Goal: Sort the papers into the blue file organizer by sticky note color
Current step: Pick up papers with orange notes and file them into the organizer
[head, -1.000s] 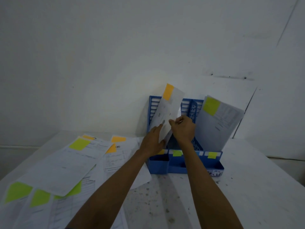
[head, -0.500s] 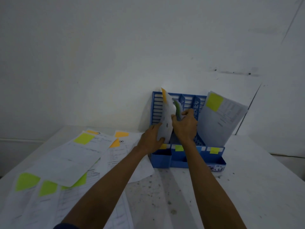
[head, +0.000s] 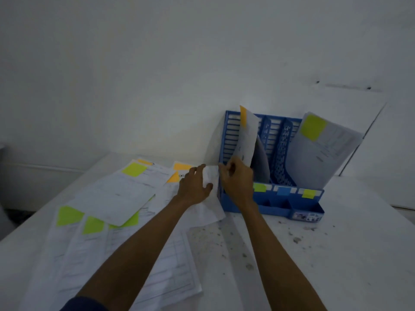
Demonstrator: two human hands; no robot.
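No writing can be read: the print on every sheet is a grey blur, and the small sticker (head: 306, 216) on the front right corner of the blue file organizer (head: 230, 135) is only a smear of colour. Along the organizer's front strip sit three coloured tabs: a green tab (head: 259, 187), a pale blue tab (head: 283, 190) and a yellow tab (head: 308, 193).

The organizer stands at the back of the tabletop (head: 336, 254), against the wall, with slatted upright dividers and a low tray in front. In its leftmost slot an orange-tabbed sheet (head: 247, 142) stands nearly upright and slightly bowed, with its orange sticky note (head: 243, 115) at the top corner. At the right end a yellow-tabbed sheet (head: 323, 153) leans outward, with its yellow sticky note (head: 313, 127) near the top.

The right hand (head: 238, 180) is at the organizer's front left corner, fingers curled. It seems to pinch the bottom edge of the orange-tabbed sheet, though the grip is small and dim. The left hand (head: 195, 185) is relaxed with fingers spread, resting on a loose white sheet (head: 211, 176) that lies beside the organizer's left wall.

To the left, a spread of loose papers (head: 112, 198) overlaps on the tabletop, carrying green, yellow-green and orange notes.
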